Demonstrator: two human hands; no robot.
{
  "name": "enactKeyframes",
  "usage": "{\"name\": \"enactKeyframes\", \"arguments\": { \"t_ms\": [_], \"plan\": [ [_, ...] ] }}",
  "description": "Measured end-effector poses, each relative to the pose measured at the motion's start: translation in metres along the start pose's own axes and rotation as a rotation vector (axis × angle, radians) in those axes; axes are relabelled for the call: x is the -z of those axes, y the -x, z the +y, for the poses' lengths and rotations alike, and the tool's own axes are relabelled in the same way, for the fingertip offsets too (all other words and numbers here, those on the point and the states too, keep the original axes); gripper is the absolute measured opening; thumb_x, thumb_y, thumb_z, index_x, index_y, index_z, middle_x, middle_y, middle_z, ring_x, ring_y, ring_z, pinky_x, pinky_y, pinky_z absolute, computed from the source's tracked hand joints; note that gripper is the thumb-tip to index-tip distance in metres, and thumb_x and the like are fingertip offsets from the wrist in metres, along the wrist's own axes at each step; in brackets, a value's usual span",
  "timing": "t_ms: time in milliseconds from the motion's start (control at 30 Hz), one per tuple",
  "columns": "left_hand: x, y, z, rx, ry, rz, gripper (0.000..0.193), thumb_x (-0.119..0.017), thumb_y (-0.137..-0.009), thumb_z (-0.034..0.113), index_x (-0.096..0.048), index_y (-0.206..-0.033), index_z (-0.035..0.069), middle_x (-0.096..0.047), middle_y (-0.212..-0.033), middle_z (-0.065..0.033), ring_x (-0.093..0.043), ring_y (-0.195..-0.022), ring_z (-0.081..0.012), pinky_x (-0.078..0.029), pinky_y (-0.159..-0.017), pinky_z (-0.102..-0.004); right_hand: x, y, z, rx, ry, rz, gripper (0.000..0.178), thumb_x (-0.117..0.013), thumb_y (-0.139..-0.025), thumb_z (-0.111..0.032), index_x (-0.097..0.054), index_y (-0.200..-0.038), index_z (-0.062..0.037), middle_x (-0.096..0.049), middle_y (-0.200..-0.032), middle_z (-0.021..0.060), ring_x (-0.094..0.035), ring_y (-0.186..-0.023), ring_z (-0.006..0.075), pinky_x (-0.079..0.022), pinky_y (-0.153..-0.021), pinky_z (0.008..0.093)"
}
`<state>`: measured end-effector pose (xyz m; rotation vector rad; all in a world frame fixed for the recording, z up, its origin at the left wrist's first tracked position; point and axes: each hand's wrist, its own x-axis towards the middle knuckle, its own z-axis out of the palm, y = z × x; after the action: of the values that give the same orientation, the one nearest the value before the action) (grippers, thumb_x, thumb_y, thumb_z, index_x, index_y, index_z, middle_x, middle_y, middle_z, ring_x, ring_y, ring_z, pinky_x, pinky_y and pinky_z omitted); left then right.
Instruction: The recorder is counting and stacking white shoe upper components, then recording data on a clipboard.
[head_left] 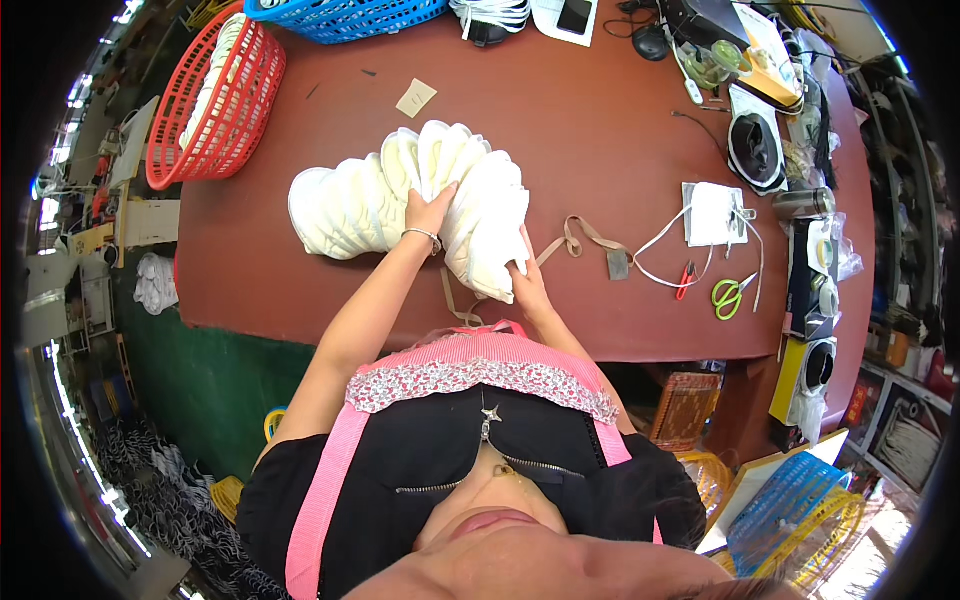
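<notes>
Cream padded pieces (pixel 345 210): fanned in a curved, overlapping row on the near part of the reddish-brown bench (pixel 620 130); each covers much of its neighbour, so their full shape and number are hard to make out
Left hand (pixel 430 212): partly closed on the middle of the row; its fingertips are sunk between the pieces, hidden
Right hand (pixel 530 285): partly closed round the row's near right end, thumb and fingers apart; the pieces cover part of the fingers, so how firmly it holds cannot be told
Tan strap (pixel 592 236): loosely twisted, right of the row; a similar strip near the apron (pixel 460 362) is partly hidden
Red basket (pixel 262 75): far left; its mesh wall half hides the white contents
Blue basket (pixel 345 22): cut off by the upper edge
Green-handled scissors (pixel 728 297): near a red-handled tool (pixel 685 281), whose working end is unclear
</notes>
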<state>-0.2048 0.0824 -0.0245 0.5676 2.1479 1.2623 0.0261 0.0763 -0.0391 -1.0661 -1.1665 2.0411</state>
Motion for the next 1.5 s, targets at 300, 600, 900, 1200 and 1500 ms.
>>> {"name": "enactKeyframes", "arguments": {
  "t_ms": [300, 600, 900, 1200, 1500],
  "plan": [
    [-0.081, -0.01, 0.074, 0.317, 0.891, -0.637, 0.037, -0.056, -0.097, 0.02, -0.057, -0.126, -0.003, -0.065, -0.121, -0.0151, -0.066, -0.105, -0.0236, -0.054, -0.091, -0.036, -0.01, 0.01, -0.089, 0.724, 1.24, 0.502, 0.075, -0.076, -0.072, -0.038, -0.054, -0.14, -0.0181, -0.023, -0.157, 0.027, -0.023, -0.138, 0.0513, -0.022, -0.11, 0.06],
    [-0.073, 0.004, -0.009, -0.492, -0.158, -0.348, 0.051, -0.067, -0.089, 0.023, -0.051, -0.135, 0.007, -0.057, -0.127, -0.0155, -0.055, -0.117, -0.0295, -0.044, -0.101, -0.0431, 0.057, -0.085, -0.073, 0.261, 1.601, 0.522, 0.09, -0.074, -0.068, -0.017, -0.039, -0.15, -0.0336, -0.015, -0.161, 0.0172, -0.016, -0.145, 0.0451, -0.019, -0.11, 0.0677],
    [0.086, 0.039, -0.03, -0.293, -1.1, 0.066, 0.098, -0.078, -0.071, 0.047, -0.034, -0.151, 0.012, -0.012, -0.161, -0.022, -0.005, -0.147, -0.0476, -0.011, -0.115, -0.0654, 0.072, -0.152, -0.149, 0.146, 1.396, 0.058, 0.091, -0.078, -0.069, -0.029, -0.038, -0.151, -0.0314, -0.003, -0.165, 0.0141, 0.003, -0.15, 0.0406, -0.005, -0.114, 0.0646],
    [0.223, -0.01, -0.092, -0.095, -0.952, 0.222, 0.099, -0.072, -0.076, 0.023, -0.016, -0.154, 0.004, -0.019, -0.153, -0.0361, -0.018, -0.14, -0.0583, -0.02, -0.119, -0.052, 0.0, -0.099, -0.072, 0.872, 1.12, 0.323, 0.02, -0.067, -0.087, -0.014, -0.067, -0.106, -0.0081, -0.066, -0.112, 0.0122, -0.059, -0.105, 0.0343, -0.042, -0.095, 0.0474],
    [0.388, -0.032, -0.12, -0.252, -0.541, 0.018, 0.094, -0.077, -0.068, 0.002, -0.033, -0.15, 0.013, -0.051, -0.14, -0.0208, -0.05, -0.131, -0.0349, -0.045, -0.106, -0.0392, -0.241, -0.116, 0.09, -0.228, 0.234, -0.268, 0.034, -0.056, -0.1, -0.029, -0.061, -0.124, -0.0042, -0.067, -0.115, 0.0073, -0.061, -0.106, 0.0143, -0.048, -0.091, 0.0314]
  ]
}}
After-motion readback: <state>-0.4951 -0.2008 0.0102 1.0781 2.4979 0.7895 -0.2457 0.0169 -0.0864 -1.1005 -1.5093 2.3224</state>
